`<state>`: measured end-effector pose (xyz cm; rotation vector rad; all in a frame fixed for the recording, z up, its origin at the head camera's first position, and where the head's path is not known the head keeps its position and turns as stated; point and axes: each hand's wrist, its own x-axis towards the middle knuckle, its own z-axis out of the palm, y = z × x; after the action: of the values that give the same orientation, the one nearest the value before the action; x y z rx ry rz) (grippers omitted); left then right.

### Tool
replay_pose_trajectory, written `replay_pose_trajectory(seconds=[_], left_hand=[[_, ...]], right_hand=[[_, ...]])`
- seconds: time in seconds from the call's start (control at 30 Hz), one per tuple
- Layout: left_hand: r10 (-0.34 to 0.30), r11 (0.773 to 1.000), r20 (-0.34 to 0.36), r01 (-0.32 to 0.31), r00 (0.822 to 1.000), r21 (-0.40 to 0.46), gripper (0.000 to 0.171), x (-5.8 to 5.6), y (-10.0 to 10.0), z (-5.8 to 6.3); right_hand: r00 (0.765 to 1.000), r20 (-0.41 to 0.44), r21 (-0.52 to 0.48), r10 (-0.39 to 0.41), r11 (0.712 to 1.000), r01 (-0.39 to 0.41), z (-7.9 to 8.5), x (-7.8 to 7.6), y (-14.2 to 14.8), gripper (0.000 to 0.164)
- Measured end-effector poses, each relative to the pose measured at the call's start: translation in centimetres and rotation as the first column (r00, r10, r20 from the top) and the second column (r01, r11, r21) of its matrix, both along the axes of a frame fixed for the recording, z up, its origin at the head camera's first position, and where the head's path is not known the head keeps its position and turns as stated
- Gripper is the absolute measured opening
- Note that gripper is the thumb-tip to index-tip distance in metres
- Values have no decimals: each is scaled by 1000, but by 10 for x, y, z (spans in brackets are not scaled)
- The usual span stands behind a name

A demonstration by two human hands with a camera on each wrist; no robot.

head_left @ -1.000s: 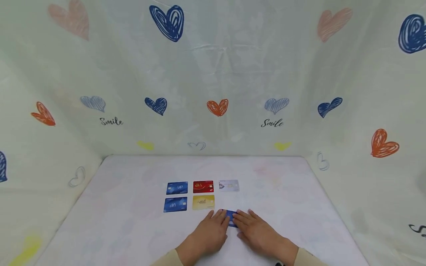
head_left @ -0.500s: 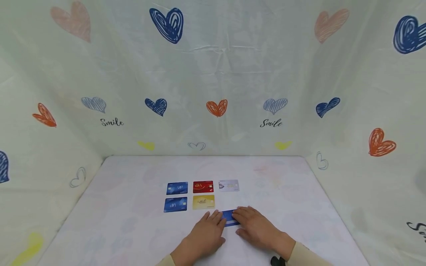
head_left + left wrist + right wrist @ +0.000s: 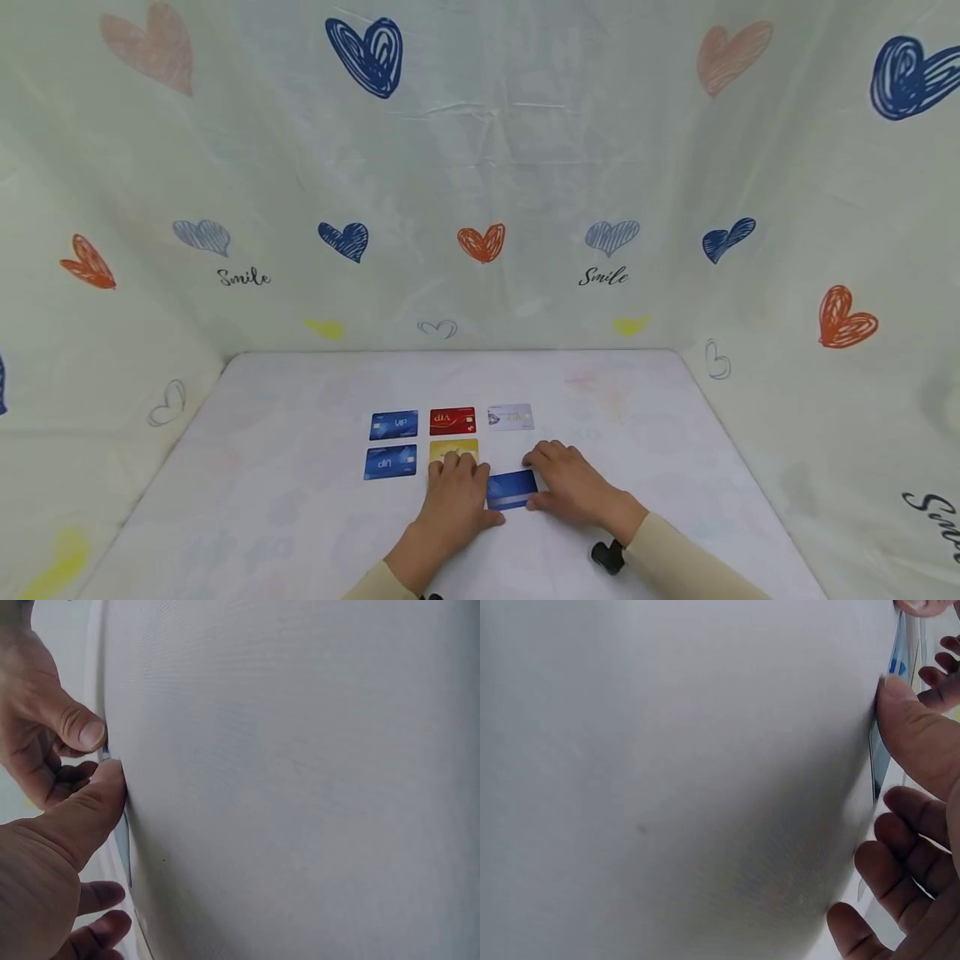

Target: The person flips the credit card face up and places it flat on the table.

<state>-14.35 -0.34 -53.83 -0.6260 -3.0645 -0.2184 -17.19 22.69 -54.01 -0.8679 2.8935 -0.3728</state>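
A blue card lies flat on the white table between my two hands. My left hand is at its left side, fingers extended forward over the near part of a yellow card. The left thumb is near the blue card's lower left corner. At the opposite side my right hand rests on the table, its thumb right at the card's edge and its fingers loosely bent. Both wrist views show the card almost edge-on, as a thin sliver.
Left of and beyond the hands, laid out in two rows, are a blue VIP card, a red card, a silver card and another blue card. A heart-printed curtain rises behind the white table.
My hands have drawn apart and uncovered the blue card. The left one has gone forward over the yellow card; the right one has slid forward to the blue card's right side.
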Motion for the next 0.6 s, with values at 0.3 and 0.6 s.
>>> replay_pose_trajectory(seconds=[0.3,0.6], left_hand=[[19,1000,43,-19,999,12,77,-1,0,0],[-15,999,36,14,999,31,73,-4,1,4]], right_hand=[[999,23,-4,40,999,-40,3,-9,-1,45],[999,48,-42,5,999,-3,3,-7,-2,45]])
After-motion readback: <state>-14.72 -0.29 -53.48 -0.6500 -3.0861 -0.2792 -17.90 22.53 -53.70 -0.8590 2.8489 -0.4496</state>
